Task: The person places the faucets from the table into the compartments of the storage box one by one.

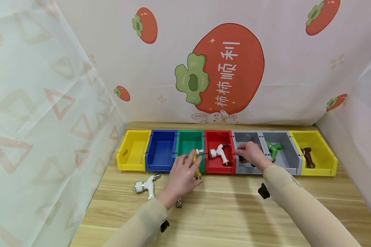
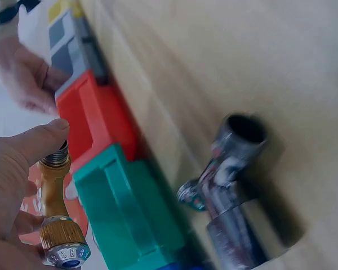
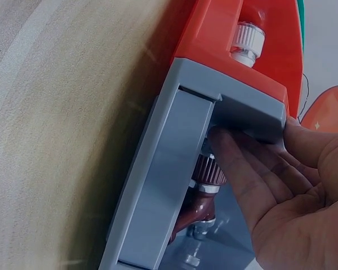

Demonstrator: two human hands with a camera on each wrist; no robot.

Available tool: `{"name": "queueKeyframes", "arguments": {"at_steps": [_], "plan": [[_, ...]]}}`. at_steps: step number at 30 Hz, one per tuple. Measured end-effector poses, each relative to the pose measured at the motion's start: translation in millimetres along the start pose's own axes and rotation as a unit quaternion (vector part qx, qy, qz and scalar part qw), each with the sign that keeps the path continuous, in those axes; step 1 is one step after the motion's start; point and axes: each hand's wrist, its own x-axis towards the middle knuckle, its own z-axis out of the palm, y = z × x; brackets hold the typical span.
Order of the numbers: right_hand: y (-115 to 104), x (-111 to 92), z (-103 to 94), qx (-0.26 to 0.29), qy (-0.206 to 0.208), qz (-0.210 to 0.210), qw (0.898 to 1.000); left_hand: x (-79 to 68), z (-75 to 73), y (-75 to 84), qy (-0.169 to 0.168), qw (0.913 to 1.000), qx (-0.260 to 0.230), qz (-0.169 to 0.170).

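My left hand [image 1: 183, 173] holds a gold-coloured tap [image 2: 53, 197] at the front of the green bin [image 1: 190, 139]. Its thumb lies by the threaded end and other fingers by the ribbed knob. My right hand [image 1: 253, 153] reaches into a grey bin [image 3: 163, 169], fingers fairly straight along the inner wall and thumb at the rim beside the red bin [image 1: 219, 135]. Below those fingers a dark brown tap [image 3: 200, 205] lies in the grey bin. A white tap with a red-marked knob [image 1: 221, 154] sits in the red bin.
On the table lie a white tap [image 1: 147, 186] and a chrome tap [image 2: 231, 191], partly hidden by my left arm in the head view. Other bins are yellow [image 1: 133, 167], blue [image 1: 160, 168], grey with a green tap [image 1: 273, 147], and yellow with a brown tap [image 1: 308, 157].
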Motion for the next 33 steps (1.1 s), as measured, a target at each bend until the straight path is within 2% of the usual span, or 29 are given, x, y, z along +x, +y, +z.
{"name": "queueKeyframes", "arguments": {"at_steps": [6,13,24,33], "plan": [[1.9,0.1,1.0,0.001,-0.003,0.005,1.0,19.9,2.5,-9.1,0.0,0.9991,0.0,-0.042],[1.7,-0.8,0.0,-0.001,-0.007,0.0,1.0,37.4,7.8,-17.5,-0.03,0.9968,0.001,-0.074],[2.5,0.6,0.1,-0.005,-0.006,0.003,1.0,52.1,19.9,-29.0,-0.061,0.9957,0.033,-0.061],[2.1,-0.7,0.3,0.004,-0.008,0.002,1.0,58.6,24.9,-36.2,-0.095,0.9942,0.028,-0.04]]}}
